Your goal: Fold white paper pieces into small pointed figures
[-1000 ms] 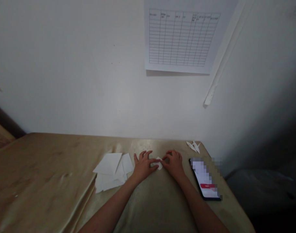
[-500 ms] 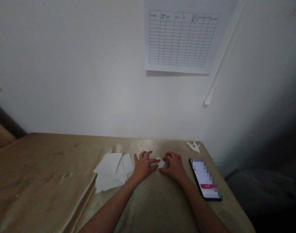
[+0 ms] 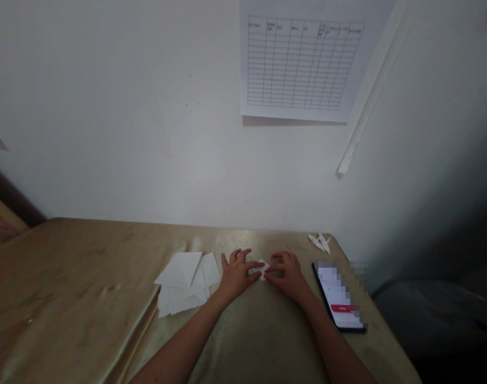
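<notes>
A small folded piece of white paper (image 3: 262, 268) lies on the table between my two hands. My left hand (image 3: 235, 274) grips its left side with thumb and index finger, while the other fingers stretch out over the table. From the right, my right hand (image 3: 288, 274) has thumb and index finger on the opposite edge, the rest of the fingers curled above. Fingertips hide part of the paper. Left of my left hand is a loose pile of white paper sheets (image 3: 181, 269), some cut or torn unevenly.
A phone (image 3: 345, 314) with its screen lit lies to the right of my right hand. Small folded white paper shapes (image 3: 319, 242) sit at the table's back right corner. The tan table cover (image 3: 87, 277) is creased at left. A printed chart (image 3: 295, 64) hangs on the wall behind.
My right thumb and index finger have shifted slightly and drawn closer together at the paper's right edge. My left hand stays nearly still. The view has moved slightly.
</notes>
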### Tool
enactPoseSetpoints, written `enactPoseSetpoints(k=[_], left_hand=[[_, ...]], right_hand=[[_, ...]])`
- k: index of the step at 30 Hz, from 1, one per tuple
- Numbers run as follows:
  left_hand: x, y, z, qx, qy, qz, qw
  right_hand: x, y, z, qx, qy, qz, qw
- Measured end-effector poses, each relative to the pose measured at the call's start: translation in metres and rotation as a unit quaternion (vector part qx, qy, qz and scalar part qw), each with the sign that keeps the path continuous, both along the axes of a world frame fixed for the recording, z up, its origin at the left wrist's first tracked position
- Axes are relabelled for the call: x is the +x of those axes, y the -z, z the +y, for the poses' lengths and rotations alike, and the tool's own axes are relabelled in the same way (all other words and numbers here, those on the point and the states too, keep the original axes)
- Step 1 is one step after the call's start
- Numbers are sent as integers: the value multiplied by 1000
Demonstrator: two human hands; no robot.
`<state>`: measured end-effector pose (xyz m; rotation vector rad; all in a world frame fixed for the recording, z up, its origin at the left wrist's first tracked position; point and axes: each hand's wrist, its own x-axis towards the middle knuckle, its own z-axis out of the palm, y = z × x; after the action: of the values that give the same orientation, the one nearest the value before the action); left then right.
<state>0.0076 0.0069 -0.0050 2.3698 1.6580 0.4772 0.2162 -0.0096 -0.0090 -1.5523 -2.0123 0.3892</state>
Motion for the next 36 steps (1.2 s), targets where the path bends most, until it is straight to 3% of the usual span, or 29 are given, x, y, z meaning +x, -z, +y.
enactPoseSetpoints(k=[4,16,24,36], left_hand=[[0,-2,0,-7,0,6,1000],[-1,1,3,-6,0,8,1000],[0,-1,0,2,2,-2,1000],[-9,-9,1,11,68,2,998]], right_hand=[[2,-2,-1,-13,-18,6,1000],[0,-4,2,-15,75,-41,996],[-3,-6,-1,-23,81,-43,996],[-8,-9,-7,-34,68,-83,994]])
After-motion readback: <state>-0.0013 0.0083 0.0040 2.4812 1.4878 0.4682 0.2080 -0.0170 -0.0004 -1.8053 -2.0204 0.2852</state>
